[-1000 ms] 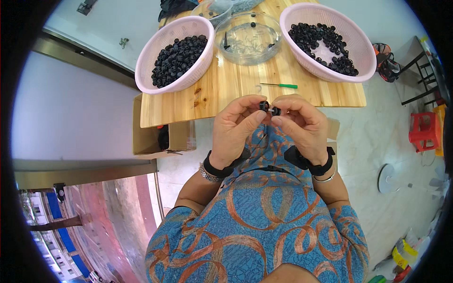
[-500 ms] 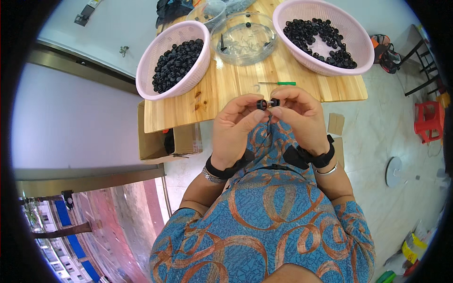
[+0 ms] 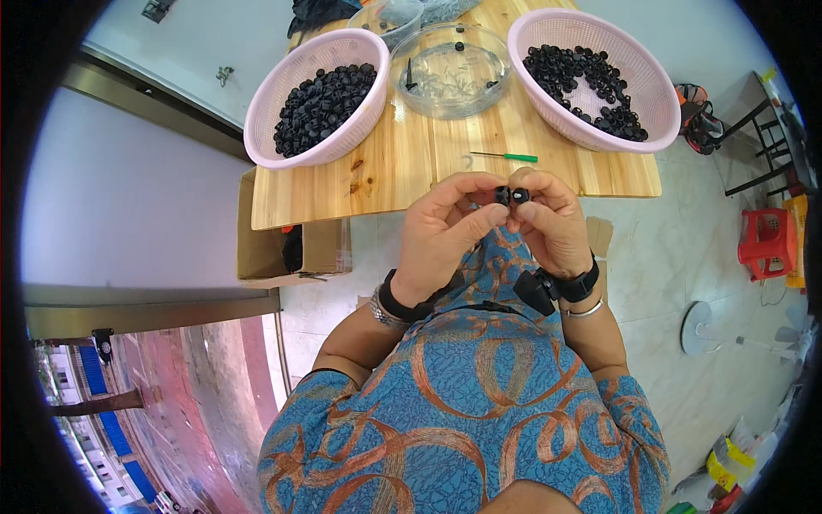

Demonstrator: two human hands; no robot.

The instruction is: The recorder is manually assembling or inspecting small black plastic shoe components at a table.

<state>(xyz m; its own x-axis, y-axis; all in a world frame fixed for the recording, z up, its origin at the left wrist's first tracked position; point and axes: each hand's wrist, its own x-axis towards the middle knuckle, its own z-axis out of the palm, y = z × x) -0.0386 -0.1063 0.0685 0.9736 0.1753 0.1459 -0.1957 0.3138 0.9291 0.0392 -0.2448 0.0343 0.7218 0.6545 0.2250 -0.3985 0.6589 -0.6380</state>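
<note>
Between thumb and fingers, my left hand point(image 3: 451, 224) pinches a small round black plastic cap point(image 3: 503, 195). My right hand point(image 3: 548, 224) grips a second black cap point(image 3: 521, 195), which shows a small pale spot at its centre. The two pieces are side by side, very close together, over my lap just off the table's near edge. Whether they touch, I cannot tell. On the wooden table point(image 3: 411, 163), a screwdriver with a green handle point(image 3: 521, 158) lies just beyond my hands.
Two pink baskets point(image 3: 257, 128) point(image 3: 670, 111) with many black plastic parts stand at the table's left and right. Between them is a clear round tray point(image 3: 445, 107) with small transparent pieces. A cardboard box point(image 3: 334, 248) sits under the left edge; a red stool point(image 3: 765, 244) stands far right.
Both hands have shifted slightly right in the picture. The right-hand cap has turned, so its pale centre now faces up toward me. The whole view has also shifted a little.
</note>
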